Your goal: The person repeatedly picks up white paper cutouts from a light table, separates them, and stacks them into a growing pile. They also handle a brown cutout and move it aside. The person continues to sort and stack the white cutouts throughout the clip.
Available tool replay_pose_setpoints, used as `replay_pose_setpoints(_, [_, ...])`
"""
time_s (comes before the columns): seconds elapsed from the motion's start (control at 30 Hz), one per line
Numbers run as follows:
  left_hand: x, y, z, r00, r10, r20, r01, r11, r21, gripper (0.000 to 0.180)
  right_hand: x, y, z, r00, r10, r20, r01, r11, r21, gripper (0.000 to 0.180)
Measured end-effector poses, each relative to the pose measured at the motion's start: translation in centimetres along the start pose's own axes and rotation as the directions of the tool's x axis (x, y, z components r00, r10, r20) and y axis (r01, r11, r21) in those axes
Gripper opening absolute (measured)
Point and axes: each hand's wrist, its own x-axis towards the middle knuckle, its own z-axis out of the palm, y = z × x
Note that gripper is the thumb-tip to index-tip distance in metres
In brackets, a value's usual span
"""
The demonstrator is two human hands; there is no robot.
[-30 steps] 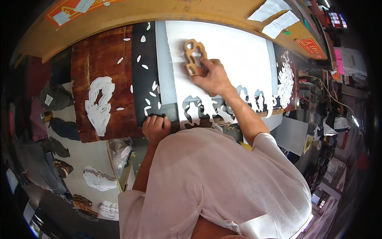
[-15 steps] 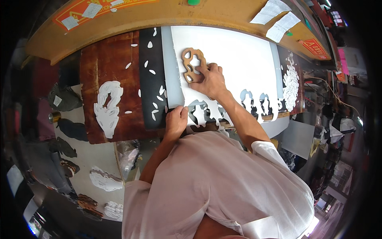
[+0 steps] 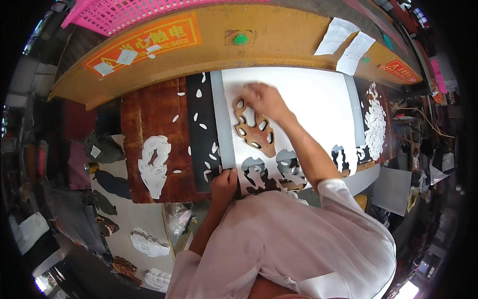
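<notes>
A brown cutting die (image 3: 263, 141) with several holes lies on a white sheet (image 3: 308, 109), its tapered end toward me. My right hand (image 3: 266, 103) is over the die's far end, fingers bent down and smeared by motion; whether they grip it is unclear. My left hand (image 3: 225, 183) is closed at the sheet's near left corner, thumb against its edge; the fingertips are hidden. Beside it, along the near edge, the sheet has cut-out openings (image 3: 255, 167) with narrow webs between them.
A yellow-brown machine beam (image 3: 289, 37) with a green button (image 3: 240, 39) spans the far side. White cut pieces are stacked on the reddish-brown board (image 3: 137, 124) at left and heaped (image 3: 374, 119) at right. Small white scraps dot the black strip (image 3: 201, 144). A pink basket (image 3: 119, 15) stands beyond the beam.
My right hand has shifted from the die's near part to its far end, so the tapered end now shows. The view has tilted up. My left hand stays at the sheet's corner.
</notes>
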Motion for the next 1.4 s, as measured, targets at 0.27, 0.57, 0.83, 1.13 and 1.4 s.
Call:
replay_pose_setpoints(0.27, [-2.3, -0.7, -0.6, 0.912, 0.392, -0.123, -0.381, 0.919, 0.102, 0.029, 8.0, 1.0, -1.6, 0.997, 0.001, -0.08, 0.048, 0.788, 0.614, 0.032])
replay_pose_setpoints(0.57, [-1.9, -1.8, 0.0, 0.921, 0.386, -0.053, -0.371, 0.91, 0.185, 0.033, -11.6, 15.5, -6.3, 0.858, 0.45, -0.248, -0.269, 0.804, 0.53, 0.029])
replay_pose_setpoints(0.83, [-2.0, -2.2, 1.0, 0.808, 0.538, -0.24, -0.491, 0.841, 0.229, 0.024, -23.7, 18.1, -4.3, 0.823, 0.448, -0.35, -0.101, 0.722, 0.685, 0.027])
replay_pose_setpoints(1.13, [-3.6, -4.0, 2.2, 0.793, 0.523, -0.314, -0.38, 0.826, 0.415, 0.03, -23.8, 1.1, -1.4, 0.996, -0.086, 0.002, 0.062, 0.735, 0.676, 0.04])
replay_pose_setpoints(1.4, [-3.2, -4.8, 3.1, 0.762, 0.536, -0.364, -0.358, 0.817, 0.453, 0.03, -29.9, 8.7, 4.8, 0.89, -0.165, -0.426, 0.289, 0.926, 0.245, 0.021])
